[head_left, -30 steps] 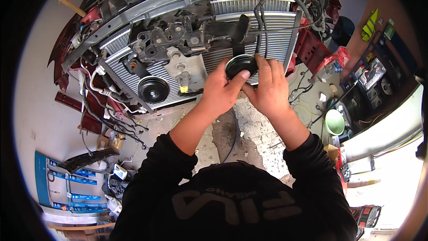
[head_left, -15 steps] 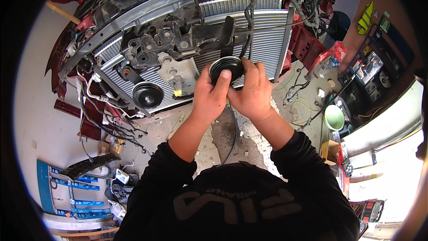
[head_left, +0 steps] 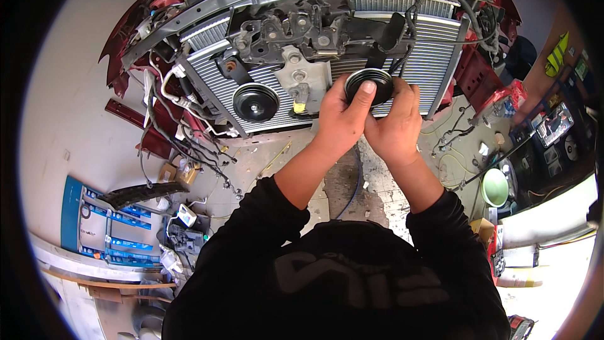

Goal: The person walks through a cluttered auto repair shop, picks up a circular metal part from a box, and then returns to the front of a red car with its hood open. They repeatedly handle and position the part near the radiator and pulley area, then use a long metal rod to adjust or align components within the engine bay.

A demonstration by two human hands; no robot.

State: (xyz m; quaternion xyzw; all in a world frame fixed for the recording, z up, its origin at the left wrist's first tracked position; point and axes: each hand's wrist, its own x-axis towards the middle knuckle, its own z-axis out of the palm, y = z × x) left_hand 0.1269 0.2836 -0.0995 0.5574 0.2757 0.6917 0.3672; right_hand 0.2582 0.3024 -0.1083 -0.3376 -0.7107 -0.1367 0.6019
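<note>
While on disc (head_left: 381, 84), thumb (head_left: 363, 96) apparently higher

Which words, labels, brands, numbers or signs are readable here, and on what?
Black sweater: large pale lettering across the front; its wording is not copied here.
Blue rack: marks on its strips, too small to read.
Round black disc being held: no lettering I can make out.

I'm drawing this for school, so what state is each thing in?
Right disc: held
Left hand: gripping, thumb on disc
Right hand: curled at disc's edge
Left disc: hanging, untouched
Radiator: uncovered
Left wires: dangling
Yellow vest: hung up
Green bowl: open
</note>
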